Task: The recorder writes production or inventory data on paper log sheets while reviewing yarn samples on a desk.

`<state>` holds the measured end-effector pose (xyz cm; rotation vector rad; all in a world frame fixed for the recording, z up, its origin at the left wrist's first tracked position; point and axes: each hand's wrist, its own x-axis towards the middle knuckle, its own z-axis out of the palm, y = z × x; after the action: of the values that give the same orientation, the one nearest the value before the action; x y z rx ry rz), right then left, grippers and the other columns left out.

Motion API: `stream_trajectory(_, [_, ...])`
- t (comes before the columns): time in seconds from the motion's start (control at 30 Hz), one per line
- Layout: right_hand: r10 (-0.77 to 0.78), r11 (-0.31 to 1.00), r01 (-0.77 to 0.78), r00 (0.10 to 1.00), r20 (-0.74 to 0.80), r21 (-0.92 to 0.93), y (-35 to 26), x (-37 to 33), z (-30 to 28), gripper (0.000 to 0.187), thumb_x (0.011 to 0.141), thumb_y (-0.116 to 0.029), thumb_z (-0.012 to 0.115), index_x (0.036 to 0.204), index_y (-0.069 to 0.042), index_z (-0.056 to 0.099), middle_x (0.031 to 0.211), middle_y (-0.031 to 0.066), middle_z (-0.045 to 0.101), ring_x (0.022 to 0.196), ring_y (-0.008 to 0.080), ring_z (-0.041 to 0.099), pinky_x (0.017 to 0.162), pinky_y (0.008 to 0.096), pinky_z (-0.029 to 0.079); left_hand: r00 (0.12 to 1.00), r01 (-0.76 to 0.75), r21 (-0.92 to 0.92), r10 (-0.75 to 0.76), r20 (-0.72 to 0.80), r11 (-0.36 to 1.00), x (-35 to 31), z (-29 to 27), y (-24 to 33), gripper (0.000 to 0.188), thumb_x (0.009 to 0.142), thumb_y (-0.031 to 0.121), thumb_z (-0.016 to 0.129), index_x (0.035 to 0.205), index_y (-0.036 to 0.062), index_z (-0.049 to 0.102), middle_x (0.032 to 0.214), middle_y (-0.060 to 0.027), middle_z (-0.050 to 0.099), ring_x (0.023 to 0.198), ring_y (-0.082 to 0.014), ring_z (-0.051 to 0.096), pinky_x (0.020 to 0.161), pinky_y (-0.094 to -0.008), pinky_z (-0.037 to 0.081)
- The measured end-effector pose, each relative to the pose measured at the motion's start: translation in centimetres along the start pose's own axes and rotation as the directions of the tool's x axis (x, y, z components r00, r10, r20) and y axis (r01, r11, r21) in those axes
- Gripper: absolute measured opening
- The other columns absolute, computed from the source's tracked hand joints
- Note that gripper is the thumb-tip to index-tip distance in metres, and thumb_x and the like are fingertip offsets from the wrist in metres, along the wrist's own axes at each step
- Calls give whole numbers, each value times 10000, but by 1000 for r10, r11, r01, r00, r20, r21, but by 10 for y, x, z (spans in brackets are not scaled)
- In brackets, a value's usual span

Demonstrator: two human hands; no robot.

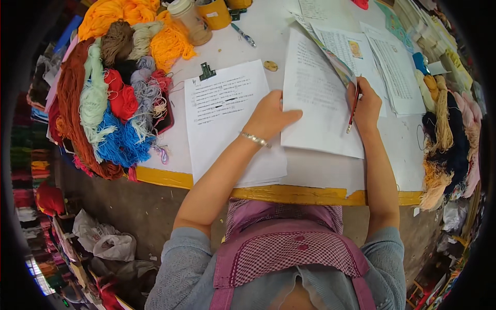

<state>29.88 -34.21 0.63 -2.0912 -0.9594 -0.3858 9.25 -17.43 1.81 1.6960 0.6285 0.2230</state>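
Note:
Several printed sheets [315, 124] lie at the middle of the table, slightly lifted. Their left edge is in my left hand [271, 116], thumb on top and the other fingers partly hidden behind the paper. Closed around a dark red pencil [353, 114], eraser end toward me, my right hand [368, 106] is at the sheets' right side. A turned-up page with a coloured picture side [336, 59] meets the fingers of that hand; whether they also pinch it I cannot tell. Beneath my left forearm rests another printed stack [217, 139], with a black binder clip [207, 71] at its top.
Yarn skeins in many colours [93, 98] are heaped on the left, more skeins [442, 134] on the right. A plastic jar [190, 20], a yellow container [214, 14] and a pen [243, 35] are at the back. Other papers [395, 77] lie right; the table's yellow edge [289, 195] is near me.

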Motion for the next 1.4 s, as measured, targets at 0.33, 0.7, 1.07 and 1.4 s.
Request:
stream_trajectory(0.33, [-181, 966, 184, 983, 30, -184, 2, -4, 3, 244, 771, -67, 711, 987, -123, 612, 689, 64, 596, 644, 249, 599, 553, 376, 467, 946, -72, 394, 188, -263, 916, -97, -44, -4, 176, 895, 164, 647, 931, 11, 568, 583, -122, 488, 504, -190, 482, 496, -348, 386])
stream_trajectory(0.7, [4, 966, -116, 899, 437, 230, -31, 5, -28, 438, 731, 16, 726, 1137, -101, 609, 1041, 74, 668, 926, 195, 633, 692, 325, 512, 946, -198, -508, 27, -324, 838, -79, -95, 3, 180, 974, 121, 595, 1094, -4, 643, 1009, -19, 687, 846, -45, 605, 747, -202, 492])
stream_trajectory(1.07, [357, 371, -575, 813, 460, 729, -20, 8, -46, 459, 1037, -424, 447, 1087, -4, 624, 907, 38, 679, 767, 93, 603, 704, 225, 477, 985, -170, -460, 137, -105, 871, -16, -12, 0, 224, 981, 105, 574, 1167, -13, 616, 1007, -28, 688, 837, -47, 611, 740, -214, 505])
stream_trajectory(1.4, [414, 652, -542, 841, 349, 530, -5, -7, -28, 143, 923, -169, 679, 917, -26, 672, 698, -38, 548, 612, 52, 453, 561, 206, 373, 994, -103, -388, 113, 2, 916, -8, -14, -27, 225, 938, 37, 546, 1145, -23, 608, 986, -23, 687, 796, -27, 603, 698, -187, 489])
